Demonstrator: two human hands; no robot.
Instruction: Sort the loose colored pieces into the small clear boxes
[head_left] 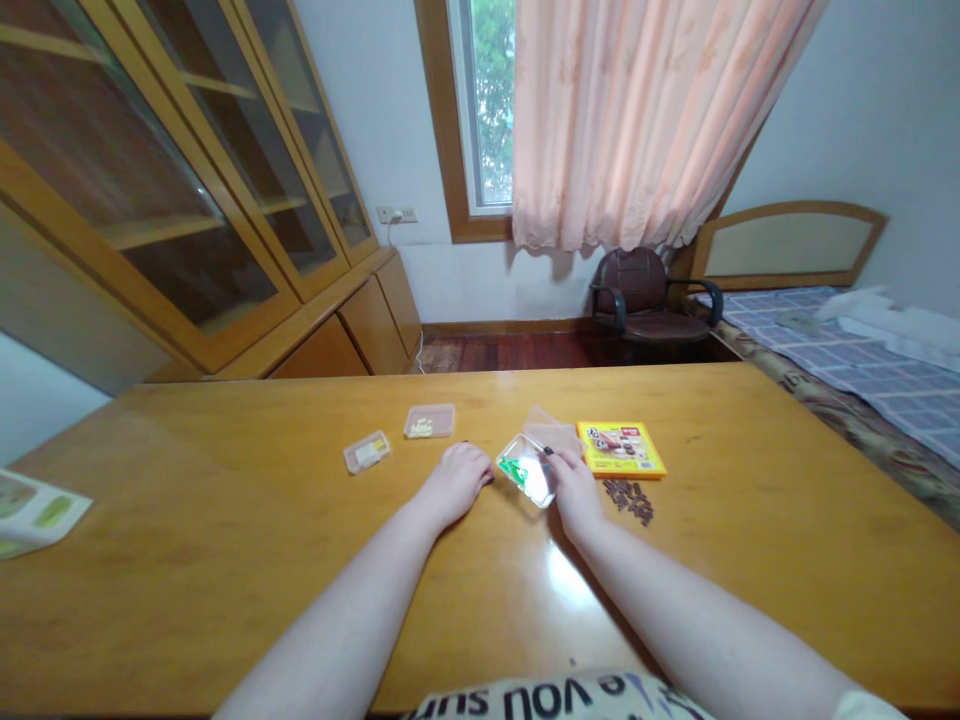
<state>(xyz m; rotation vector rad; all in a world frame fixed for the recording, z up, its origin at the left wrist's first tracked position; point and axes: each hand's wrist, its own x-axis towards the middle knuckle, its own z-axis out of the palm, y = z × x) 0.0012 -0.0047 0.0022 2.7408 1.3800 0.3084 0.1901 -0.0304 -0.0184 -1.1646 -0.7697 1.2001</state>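
Observation:
My right hand (577,492) grips the right side of a clear plastic box (538,485), which is tilted above the table. Small green pieces (513,469) lie gathered at the box's left end. Just left of the box, my left hand (459,482) is low over the tabletop, its fingers curled together. What those fingers hold, if anything, is hidden. Behind the clear box is a translucent lid or tray (541,425). Right of my right hand, a pile of small dark brown pieces (630,500) lies in front of a yellow box with a printed picture (621,450).
On the wooden table (262,560), a translucent box with cream pieces (430,421) and a smaller box with white and yellow contents (367,453) stand left of centre. A printed sheet or package (37,512) lies at the left edge. Beyond the table is a chair (637,290).

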